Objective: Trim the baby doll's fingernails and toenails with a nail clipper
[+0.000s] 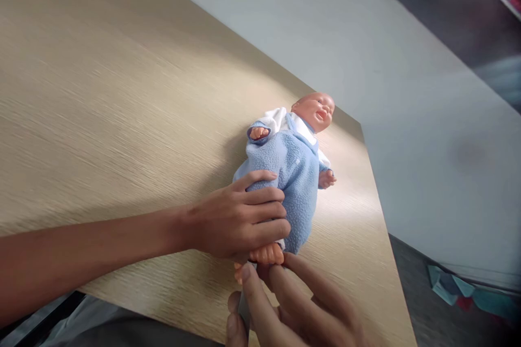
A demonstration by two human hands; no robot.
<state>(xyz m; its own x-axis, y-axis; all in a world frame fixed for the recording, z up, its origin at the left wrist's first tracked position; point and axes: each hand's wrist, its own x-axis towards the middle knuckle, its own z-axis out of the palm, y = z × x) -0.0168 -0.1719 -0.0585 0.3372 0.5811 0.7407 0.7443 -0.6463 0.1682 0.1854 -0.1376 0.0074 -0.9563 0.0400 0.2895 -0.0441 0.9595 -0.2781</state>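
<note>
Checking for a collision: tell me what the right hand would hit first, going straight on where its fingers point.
The bare plastic feet of the baby doll in the blue fleece suit; the right hand looks almost on them, though depth is unclear.

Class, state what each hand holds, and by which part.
The left hand grips the plastic baby doll in blue fleece around its legs; the right hand touches its bare feet.

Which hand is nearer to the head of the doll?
Left. The left hand grips the doll around its legs, below the head; the right hand is farther, at the feet.
</note>
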